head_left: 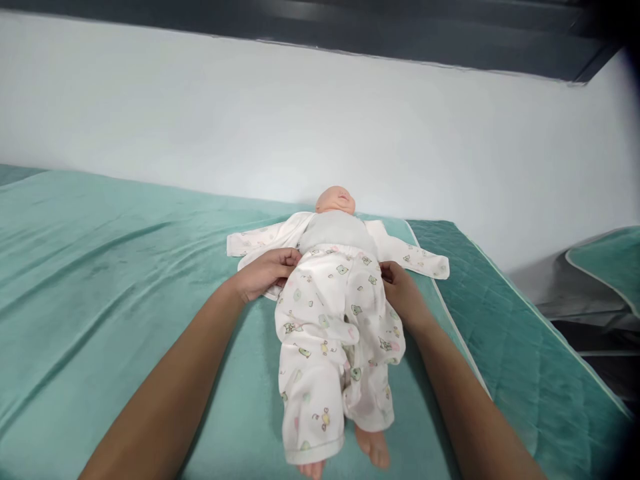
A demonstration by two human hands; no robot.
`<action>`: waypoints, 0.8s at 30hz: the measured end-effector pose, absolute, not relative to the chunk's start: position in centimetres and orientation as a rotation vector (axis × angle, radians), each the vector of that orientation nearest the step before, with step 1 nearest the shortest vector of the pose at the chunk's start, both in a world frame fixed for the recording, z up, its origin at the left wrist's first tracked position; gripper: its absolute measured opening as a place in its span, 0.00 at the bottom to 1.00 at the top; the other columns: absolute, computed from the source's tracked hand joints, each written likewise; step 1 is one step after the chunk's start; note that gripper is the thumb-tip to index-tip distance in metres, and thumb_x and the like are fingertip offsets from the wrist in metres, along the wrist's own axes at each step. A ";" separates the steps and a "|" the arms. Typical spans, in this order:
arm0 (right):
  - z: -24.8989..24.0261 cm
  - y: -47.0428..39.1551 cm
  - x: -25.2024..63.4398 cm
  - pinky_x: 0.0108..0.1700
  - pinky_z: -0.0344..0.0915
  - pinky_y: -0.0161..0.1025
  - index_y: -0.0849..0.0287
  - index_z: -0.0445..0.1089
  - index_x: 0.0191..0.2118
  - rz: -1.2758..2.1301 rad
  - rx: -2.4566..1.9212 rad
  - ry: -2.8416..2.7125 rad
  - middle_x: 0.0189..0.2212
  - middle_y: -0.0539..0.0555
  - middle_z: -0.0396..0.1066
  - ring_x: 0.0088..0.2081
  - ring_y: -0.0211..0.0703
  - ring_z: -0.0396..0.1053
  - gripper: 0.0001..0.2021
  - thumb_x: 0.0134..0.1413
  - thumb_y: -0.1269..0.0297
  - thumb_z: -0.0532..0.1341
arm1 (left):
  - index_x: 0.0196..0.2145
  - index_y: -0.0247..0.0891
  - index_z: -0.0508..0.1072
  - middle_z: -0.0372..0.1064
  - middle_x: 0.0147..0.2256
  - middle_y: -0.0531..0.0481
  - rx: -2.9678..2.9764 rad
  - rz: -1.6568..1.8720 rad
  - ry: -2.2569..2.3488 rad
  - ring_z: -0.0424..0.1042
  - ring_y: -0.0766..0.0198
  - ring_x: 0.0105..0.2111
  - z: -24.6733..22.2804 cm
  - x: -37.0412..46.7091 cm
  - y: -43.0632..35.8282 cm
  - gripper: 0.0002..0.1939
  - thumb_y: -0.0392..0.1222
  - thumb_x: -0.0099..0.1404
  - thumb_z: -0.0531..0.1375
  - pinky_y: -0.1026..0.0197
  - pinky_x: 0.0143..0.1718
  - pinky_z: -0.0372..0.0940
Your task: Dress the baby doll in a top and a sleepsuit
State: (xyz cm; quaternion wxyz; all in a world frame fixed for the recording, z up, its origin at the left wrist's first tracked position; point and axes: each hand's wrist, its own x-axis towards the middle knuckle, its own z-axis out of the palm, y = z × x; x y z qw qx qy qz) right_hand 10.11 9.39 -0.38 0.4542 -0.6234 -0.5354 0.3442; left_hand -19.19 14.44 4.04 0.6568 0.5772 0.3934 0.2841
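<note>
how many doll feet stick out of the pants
2: one foot at the picture's left, mostly hidden by its pants leg; the other foot to its right, showing below the other pants leg.

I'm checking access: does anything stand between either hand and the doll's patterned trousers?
Nothing visible does. The left hand and right hand are at opposite sides of the trousers, near the waist; the open jacket lies partly beneath the left hand without visibly blocking it.
</note>
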 end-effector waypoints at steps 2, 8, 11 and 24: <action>-0.2 9.3 10.0 0.43 0.69 0.44 0.53 0.67 0.38 0.809 -1.582 -1.314 0.40 0.54 0.77 0.43 0.49 0.74 0.09 0.49 0.62 0.59 | 0.31 0.37 0.66 0.60 0.26 0.58 1.280 0.733 0.940 0.60 0.74 0.22 3.8 -19.2 14.6 0.10 0.37 0.51 0.64 0.71 0.20 0.56; 0.2 9.3 9.8 0.42 0.68 0.47 0.51 0.71 0.37 0.755 -1.624 -1.267 0.39 0.53 0.78 0.42 0.52 0.75 0.08 0.49 0.62 0.60 | 0.35 0.41 0.66 0.65 0.26 0.57 1.299 0.917 1.183 0.63 0.69 0.21 3.3 -18.3 14.9 0.13 0.47 0.56 0.64 0.67 0.19 0.58; 0.3 9.3 9.8 0.42 0.68 0.49 0.50 0.73 0.36 0.813 -1.629 -1.280 0.37 0.54 0.79 0.42 0.56 0.75 0.08 0.46 0.63 0.63 | 0.38 0.40 0.70 0.73 0.32 0.52 1.365 0.794 1.184 0.70 0.66 0.27 3.5 -17.8 14.7 0.13 0.48 0.58 0.63 0.66 0.24 0.61; 1.5 8.9 9.5 0.41 0.69 0.46 0.50 0.74 0.44 0.992 -1.386 -1.315 0.43 0.53 0.78 0.42 0.52 0.74 0.16 0.45 0.66 0.65 | 0.49 0.38 0.75 0.78 0.41 0.44 1.074 0.793 0.941 0.77 0.57 0.37 4.1 -16.5 13.9 0.22 0.36 0.54 0.65 0.59 0.35 0.70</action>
